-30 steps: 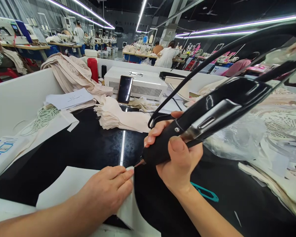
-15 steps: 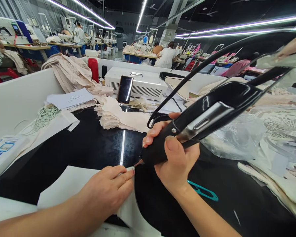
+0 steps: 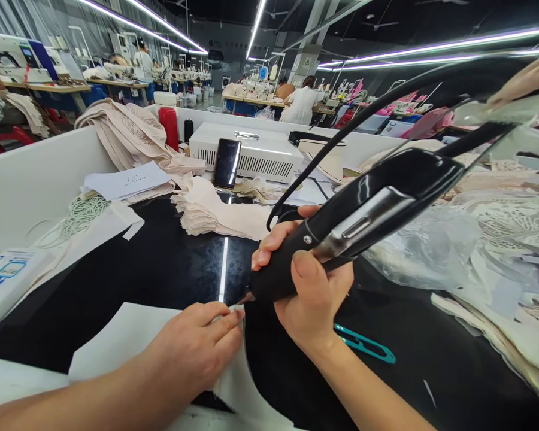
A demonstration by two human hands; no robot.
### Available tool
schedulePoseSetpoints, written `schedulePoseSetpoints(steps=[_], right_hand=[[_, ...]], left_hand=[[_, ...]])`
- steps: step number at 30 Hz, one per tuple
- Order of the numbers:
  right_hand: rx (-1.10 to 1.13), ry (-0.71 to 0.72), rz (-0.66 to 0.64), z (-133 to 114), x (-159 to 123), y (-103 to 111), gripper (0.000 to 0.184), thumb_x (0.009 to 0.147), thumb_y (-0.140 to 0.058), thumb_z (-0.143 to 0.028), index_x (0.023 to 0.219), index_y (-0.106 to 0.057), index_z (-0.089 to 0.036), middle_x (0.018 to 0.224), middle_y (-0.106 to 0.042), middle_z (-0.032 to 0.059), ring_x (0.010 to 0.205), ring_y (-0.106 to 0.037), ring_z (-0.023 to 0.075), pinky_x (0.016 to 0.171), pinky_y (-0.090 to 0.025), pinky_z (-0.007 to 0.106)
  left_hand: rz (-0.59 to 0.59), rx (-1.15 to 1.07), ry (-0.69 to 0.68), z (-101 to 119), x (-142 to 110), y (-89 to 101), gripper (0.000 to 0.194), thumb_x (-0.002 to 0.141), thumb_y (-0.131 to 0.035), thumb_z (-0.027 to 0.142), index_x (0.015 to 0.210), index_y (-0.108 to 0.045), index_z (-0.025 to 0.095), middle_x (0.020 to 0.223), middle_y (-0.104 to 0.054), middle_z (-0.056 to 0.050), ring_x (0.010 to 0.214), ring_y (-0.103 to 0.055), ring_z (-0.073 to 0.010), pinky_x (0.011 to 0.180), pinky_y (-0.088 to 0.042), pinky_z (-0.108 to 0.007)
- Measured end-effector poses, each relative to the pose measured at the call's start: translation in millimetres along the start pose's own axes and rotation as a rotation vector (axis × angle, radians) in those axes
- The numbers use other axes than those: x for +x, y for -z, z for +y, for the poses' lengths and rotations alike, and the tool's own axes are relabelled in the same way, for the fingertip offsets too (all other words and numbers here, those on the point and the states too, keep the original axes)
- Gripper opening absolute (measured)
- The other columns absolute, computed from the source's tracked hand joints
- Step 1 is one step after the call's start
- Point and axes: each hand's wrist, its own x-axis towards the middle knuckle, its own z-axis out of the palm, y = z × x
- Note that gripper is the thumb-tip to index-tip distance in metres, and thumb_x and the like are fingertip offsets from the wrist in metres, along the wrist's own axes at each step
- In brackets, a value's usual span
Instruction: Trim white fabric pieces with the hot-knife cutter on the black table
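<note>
My right hand (image 3: 308, 287) is wrapped round the grip of a black corded hand tool (image 3: 363, 203), held slanted with its metal tip down by my left fingertips. My left hand (image 3: 193, 350) lies on a white fabric piece (image 3: 117, 338) on the black table (image 3: 161, 263), fingers pressed together on the fabric's upper corner, right at the tool's tip. The tool's black cable (image 3: 341, 131) arcs up to the right.
Teal thread snips (image 3: 363, 346) lie right of my right wrist. A stack of beige fabric pieces (image 3: 211, 209), a phone (image 3: 227, 163), a white machine box (image 3: 251, 152) and a red bottle (image 3: 169, 126) stand behind. Lace and plastic bags (image 3: 476, 251) pile up on the right. Other people work at far tables.
My right hand and the tool have shifted a little to the left and down, toward my left fingertips. The left hand has stayed on the fabric.
</note>
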Motion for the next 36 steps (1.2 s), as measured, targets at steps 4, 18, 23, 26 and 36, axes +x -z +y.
schedulePoseSetpoints(steps=[4,18,23,26,36], right_hand=[[0.017,-0.006,-0.018,3.6,-3.8,-3.3,0.030,0.085,-0.073,-0.031,0.103,-0.050,-0.025,0.080,-0.063,-0.0043,0.060,-0.060,0.0112,0.054,-0.054,0.026],[0.014,-0.001,0.064,-22.0,8.1,5.2,0.029,0.078,-0.080,-0.034,0.095,-0.059,-0.024,0.075,-0.063,-0.0030,0.057,-0.057,0.0124,0.052,-0.051,0.026],[-0.009,-0.035,0.067,-37.2,-1.4,13.6,0.035,0.075,-0.084,-0.034,0.101,-0.062,-0.024,0.075,-0.064,-0.0024,0.058,-0.058,0.0133,0.051,-0.053,0.026],[-0.023,-0.050,0.072,-43.0,-8.9,19.1,0.041,0.075,-0.084,-0.034,0.106,-0.061,-0.024,0.076,-0.064,-0.0028,0.058,-0.059,0.0130,0.052,-0.054,0.026],[0.005,-0.047,0.049,-38.1,-26.1,22.1,0.039,0.081,-0.080,-0.035,0.112,-0.059,-0.026,0.081,-0.064,-0.0025,0.062,-0.060,0.0115,0.056,-0.054,0.025]], left_hand=[[0.016,0.065,-0.013,-0.1,-0.6,-4.7,0.030,0.102,-0.032,0.005,0.115,-0.059,0.008,0.107,-0.074,-0.005,0.097,-0.068,-0.0189,0.074,-0.056,-0.031],[-0.062,-0.010,0.118,-29.1,-4.9,1.0,0.017,0.103,-0.045,0.021,0.107,-0.060,0.015,0.122,-0.068,-0.006,0.105,-0.063,-0.0229,0.080,-0.055,-0.037],[0.042,0.060,0.099,-35.7,-2.9,12.3,0.023,0.104,-0.041,0.019,0.114,-0.061,0.011,0.122,-0.068,-0.008,0.112,-0.059,-0.0238,0.097,-0.049,-0.041],[0.077,-0.017,0.030,-21.9,-0.8,19.7,0.024,0.105,-0.039,0.018,0.112,-0.062,0.013,0.119,-0.068,-0.006,0.113,-0.059,-0.0208,0.101,-0.046,-0.037],[-0.055,-0.173,-0.112,4.3,-3.3,12.7,0.029,0.104,-0.047,0.033,0.125,-0.056,0.016,0.114,-0.063,-0.004,0.108,-0.056,-0.0218,0.099,-0.044,-0.038]])
